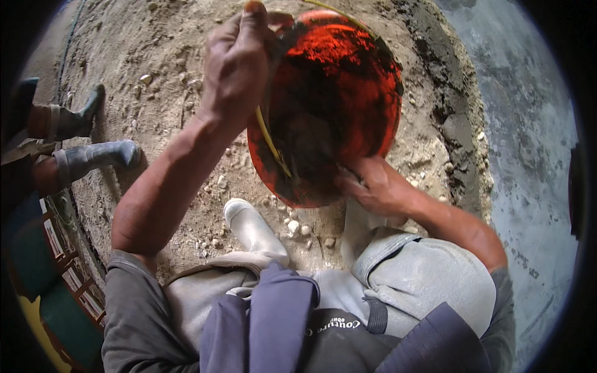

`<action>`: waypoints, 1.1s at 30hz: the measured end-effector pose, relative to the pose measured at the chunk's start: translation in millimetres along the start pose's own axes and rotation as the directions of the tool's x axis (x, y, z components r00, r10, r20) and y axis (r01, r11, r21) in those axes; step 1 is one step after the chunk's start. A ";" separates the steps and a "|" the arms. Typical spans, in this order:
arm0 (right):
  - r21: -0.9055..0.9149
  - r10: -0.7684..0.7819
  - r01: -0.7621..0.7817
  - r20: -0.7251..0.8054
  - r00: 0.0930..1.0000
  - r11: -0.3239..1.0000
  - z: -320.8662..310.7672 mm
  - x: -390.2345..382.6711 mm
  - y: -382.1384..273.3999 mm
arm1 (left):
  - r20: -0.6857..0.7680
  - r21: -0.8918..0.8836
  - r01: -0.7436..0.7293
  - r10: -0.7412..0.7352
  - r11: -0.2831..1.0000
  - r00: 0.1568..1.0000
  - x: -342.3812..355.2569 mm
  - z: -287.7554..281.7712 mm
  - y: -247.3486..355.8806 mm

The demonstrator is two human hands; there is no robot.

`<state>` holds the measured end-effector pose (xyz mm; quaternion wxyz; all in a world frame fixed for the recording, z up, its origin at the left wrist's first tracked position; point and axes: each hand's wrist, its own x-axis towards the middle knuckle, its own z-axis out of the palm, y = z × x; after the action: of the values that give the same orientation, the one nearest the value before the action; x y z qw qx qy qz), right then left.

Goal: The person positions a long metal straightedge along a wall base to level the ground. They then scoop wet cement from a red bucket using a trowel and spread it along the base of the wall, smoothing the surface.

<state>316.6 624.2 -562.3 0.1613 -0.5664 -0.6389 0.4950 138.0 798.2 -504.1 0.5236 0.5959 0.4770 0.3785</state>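
Note:
A red bucket (387, 115) is tipped so that its round mouth faces me, in front of my knees. Dark, wet-looking residue coats much of its inside. My left hand (237, 65) is closed at the bucket's upper left side, thumb up. A thin yellow handle (268, 138) runs from the lower rim up to that hand; the exact grip is partly hidden. At the lower right rim, my right hand (376, 186) holds the bucket, with the thumb on the inside and the other fingers out of sight behind the wall.
Sandy ground with loose pebbles (294, 228) lies around my light boots (249, 224). To the right, a ridge of dark wet mortar (457, 118) borders a smooth grey surface (528, 124). Another person's boots (102, 155) stand at the left, near a green-and-red slatted object (62, 298).

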 end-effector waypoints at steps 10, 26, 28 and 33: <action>0.075 0.151 -0.168 0.192 0.970 0.983 -111.3 -39.4 -26.3 | -0.225 -0.035 0.198 -0.200 0.980 0.953 16.9 -73.8 -19.2; -0.033 0.346 -0.494 -0.672 0.654 0.869 -288.5 126.8 93.7 | -0.425 -0.353 0.079 -0.235 0.932 0.874 44.4 -138.7 -29.7; 0.026 0.403 -0.566 -0.728 0.554 0.824 -292.6 164.2 134.8 | -0.434 -0.354 0.101 -0.259 0.930 0.863 40.9 -122.8 -25.9; 0.255 0.459 -0.427 -0.740 0.492 0.868 -279.3 202.1 127.0 | -0.506 -0.341 0.086 -0.259 0.936 0.823 34.4 -138.4 -25.1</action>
<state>540.6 911.6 -609.5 0.2998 -0.8648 -0.3272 0.2349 11.0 867.7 -507.6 0.4843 0.3302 0.5942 0.5508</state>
